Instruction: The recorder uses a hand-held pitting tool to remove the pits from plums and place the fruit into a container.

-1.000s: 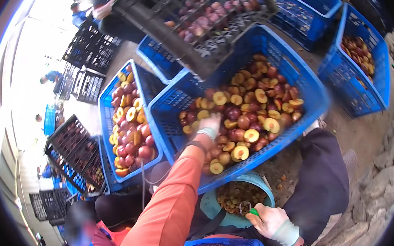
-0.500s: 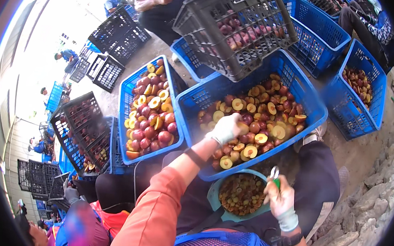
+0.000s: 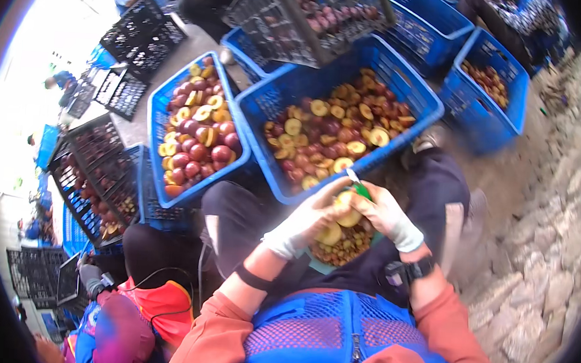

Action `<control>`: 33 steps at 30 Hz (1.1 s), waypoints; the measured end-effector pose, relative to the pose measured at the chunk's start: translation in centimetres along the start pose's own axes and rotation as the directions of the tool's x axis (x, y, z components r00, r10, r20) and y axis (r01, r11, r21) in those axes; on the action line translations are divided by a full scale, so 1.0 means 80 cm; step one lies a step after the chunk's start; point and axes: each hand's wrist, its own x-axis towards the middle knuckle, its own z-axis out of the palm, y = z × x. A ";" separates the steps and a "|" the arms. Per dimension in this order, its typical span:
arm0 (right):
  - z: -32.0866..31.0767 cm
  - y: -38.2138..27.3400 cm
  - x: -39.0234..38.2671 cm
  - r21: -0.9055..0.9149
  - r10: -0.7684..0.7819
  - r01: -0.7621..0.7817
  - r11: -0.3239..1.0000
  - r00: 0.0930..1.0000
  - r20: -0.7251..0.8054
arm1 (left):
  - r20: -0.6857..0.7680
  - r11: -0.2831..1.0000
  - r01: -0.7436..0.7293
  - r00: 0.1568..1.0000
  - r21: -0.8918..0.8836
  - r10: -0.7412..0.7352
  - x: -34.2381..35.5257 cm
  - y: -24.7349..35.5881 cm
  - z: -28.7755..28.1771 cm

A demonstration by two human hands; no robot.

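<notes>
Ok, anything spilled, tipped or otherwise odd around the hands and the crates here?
One thing stands out: a black crate of fruit sits tilted over the far edge of the big blue crate. No fruit shows on the ground. The left hand and right hand hold a cut fruit over a bowl.

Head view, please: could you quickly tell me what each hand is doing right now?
Left hand: closed around a halved yellow fruit.
Right hand: closed on a green-handled knife, at the fruit.
</notes>
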 end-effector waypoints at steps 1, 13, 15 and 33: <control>0.003 0.008 0.004 -0.094 -0.136 0.128 0.987 0.987 -0.088 | -0.029 0.997 0.058 0.998 -0.055 -0.060 0.002 -0.003 0.001; 0.054 0.024 -0.020 -0.586 -0.442 0.247 0.772 0.871 -0.216 | -0.266 0.999 -0.008 0.964 0.039 0.018 0.000 -0.003 0.004; 0.053 0.024 -0.020 -0.574 -0.410 0.240 0.783 0.893 -0.186 | -0.293 0.995 -0.034 0.954 0.092 0.060 -0.001 -0.013 0.000; 0.040 0.021 -0.025 -0.365 -0.278 0.202 0.909 0.946 -0.167 | -0.238 0.794 0.027 0.960 0.607 0.148 0.018 0.011 0.018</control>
